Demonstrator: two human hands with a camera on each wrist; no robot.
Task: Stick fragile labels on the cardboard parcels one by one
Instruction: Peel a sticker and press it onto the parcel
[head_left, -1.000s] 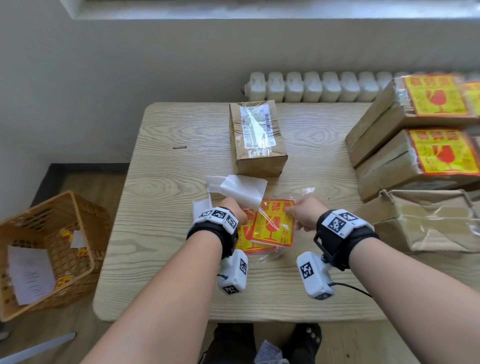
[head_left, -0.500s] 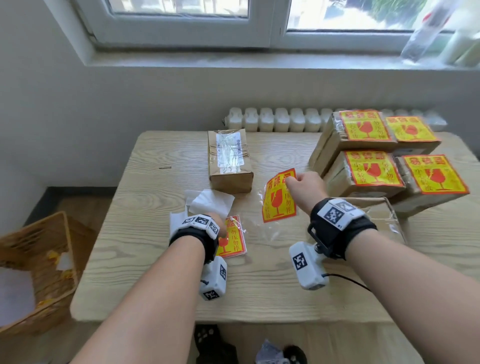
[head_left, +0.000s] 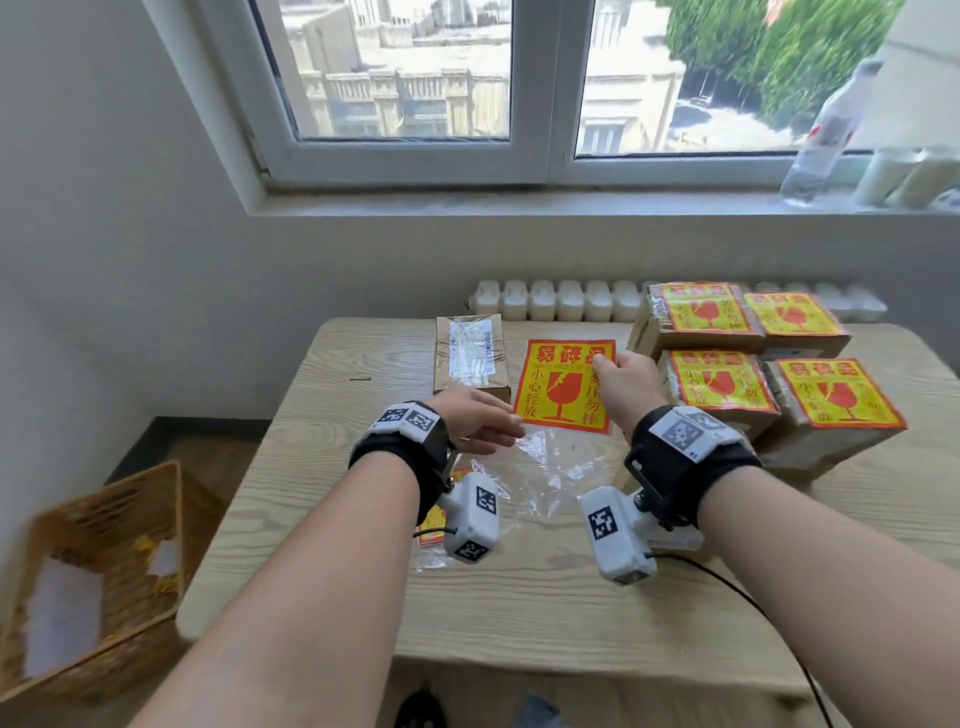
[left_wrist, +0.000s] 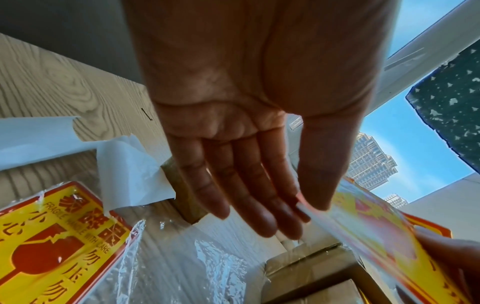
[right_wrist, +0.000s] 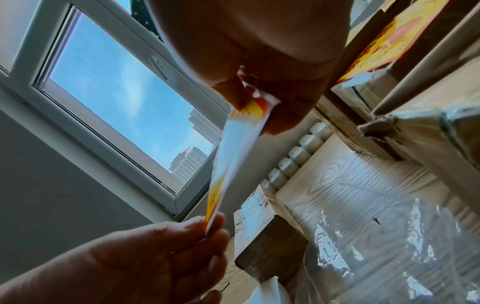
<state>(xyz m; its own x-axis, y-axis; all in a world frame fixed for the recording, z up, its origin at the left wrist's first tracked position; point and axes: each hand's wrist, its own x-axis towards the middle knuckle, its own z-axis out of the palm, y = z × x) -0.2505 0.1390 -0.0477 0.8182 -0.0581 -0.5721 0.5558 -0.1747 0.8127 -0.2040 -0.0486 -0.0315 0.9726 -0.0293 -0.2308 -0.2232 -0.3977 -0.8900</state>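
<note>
Wood-grain surface (head_left: 519, 613) lies bare along its near edge, and open room is seen there in front of both wrists. Crinkled clear plastic wrap (head_left: 550, 473) is spread on the middle of the surface, with a stack of fragile labels (left_wrist: 52, 242) lying under the left wrist. White backing paper (left_wrist: 130, 170) lies just beyond that stack. The left hand (head_left: 475, 418) is held flat with fingers straight, and its fingertips touch the lower left corner of the raised label (head_left: 563, 384); nothing is gripped by it. The right hand (head_left: 621, 384) pinches the label's upper right edge between thumb and fingers, so the sheet is held upright above the surface, between the two groups of parcels. Beyond the left hand an unlabelled cardboard parcel (head_left: 470, 358) stands near the far edge, with bare surface to its left. To the right, four labelled parcels (head_left: 769, 374) are stacked close together, reaching the far right edge. A wicker basket (head_left: 98, 577) stands on the floor off the left edge. Compared with half a second ago, the label is lifted higher and turned face-on, and the left hand has left the stack to meet it.
</note>
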